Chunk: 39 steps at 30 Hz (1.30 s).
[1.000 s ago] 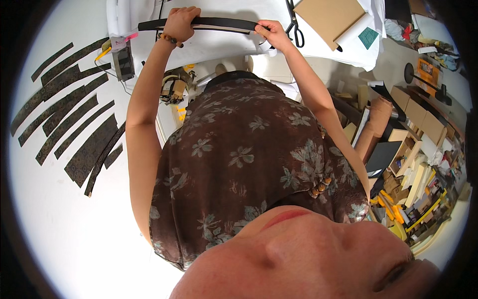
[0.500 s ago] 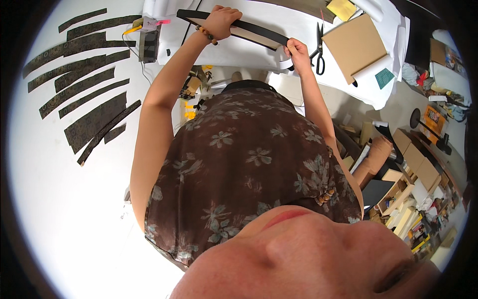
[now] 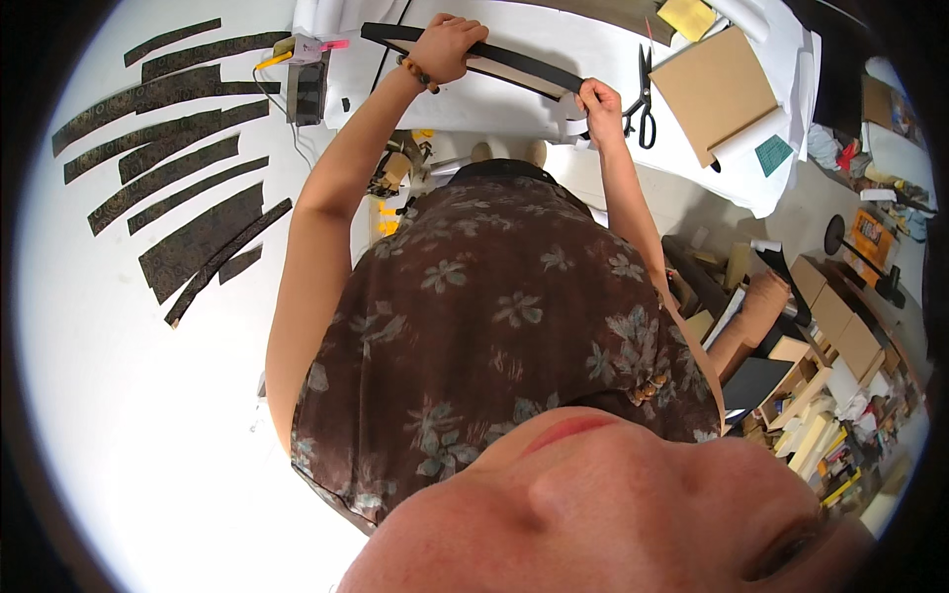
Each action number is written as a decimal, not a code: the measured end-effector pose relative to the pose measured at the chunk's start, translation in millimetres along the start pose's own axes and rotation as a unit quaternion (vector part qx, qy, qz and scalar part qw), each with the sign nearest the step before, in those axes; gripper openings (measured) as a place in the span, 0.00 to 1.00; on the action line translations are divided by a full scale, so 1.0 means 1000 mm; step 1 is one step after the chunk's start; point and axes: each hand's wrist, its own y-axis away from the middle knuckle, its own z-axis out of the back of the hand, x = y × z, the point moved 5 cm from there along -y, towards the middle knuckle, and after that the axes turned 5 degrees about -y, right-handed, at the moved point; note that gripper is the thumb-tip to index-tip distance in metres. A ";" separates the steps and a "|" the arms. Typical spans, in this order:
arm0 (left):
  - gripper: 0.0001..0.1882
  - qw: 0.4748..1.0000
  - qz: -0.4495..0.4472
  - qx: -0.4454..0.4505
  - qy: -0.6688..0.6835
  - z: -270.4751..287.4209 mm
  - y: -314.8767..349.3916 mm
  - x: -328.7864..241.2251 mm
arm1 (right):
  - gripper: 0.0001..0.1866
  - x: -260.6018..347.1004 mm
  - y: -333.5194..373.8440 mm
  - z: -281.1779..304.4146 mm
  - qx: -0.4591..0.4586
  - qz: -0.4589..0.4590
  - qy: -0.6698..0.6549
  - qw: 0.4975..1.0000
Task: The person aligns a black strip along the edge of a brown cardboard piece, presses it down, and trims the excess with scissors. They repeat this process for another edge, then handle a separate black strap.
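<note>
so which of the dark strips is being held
The long strip at the top, gripped by the left hand and right hand; the other strips lie loose at left.

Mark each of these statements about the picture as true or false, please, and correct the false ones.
1. Both hands rest on the long dark strip. True: the left hand grips near its middle, the right hand near its right end.
2. The scissors lie to the left of the left hand. False: they lie just right of the right hand.
3. Many dark cut strips lie on the white table at the left. True.
4. The brown board stands upright. False: it lies flat on the white sheet.
5. The left wrist carries a bead bracelet. True.
</note>
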 end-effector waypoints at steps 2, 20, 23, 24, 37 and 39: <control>0.24 0.999 0.004 -0.032 -0.001 0.014 -0.001 -0.001 | 0.12 0.000 -0.002 0.001 -0.005 0.006 0.002 1.000; 0.46 0.979 0.114 -0.142 -0.093 0.013 0.067 0.024 | 0.11 0.000 0.000 0.005 0.004 0.011 0.016 1.000; 0.47 0.978 0.111 -0.157 -0.077 0.007 0.059 0.006 | 0.11 0.000 0.001 0.002 -0.003 0.003 0.007 1.000; 0.47 0.978 0.108 -0.163 -0.074 0.005 0.053 -0.001 | 0.11 0.001 0.001 0.002 -0.004 0.003 0.008 1.000; 0.46 0.984 0.065 -0.164 0.010 -0.034 -0.007 -0.124 | 0.11 0.002 0.004 0.003 -0.004 0.011 0.008 1.000; 0.44 0.984 0.059 -0.163 0.051 -0.038 -0.013 -0.137 | 0.12 0.001 0.003 0.003 0.001 0.008 0.011 1.000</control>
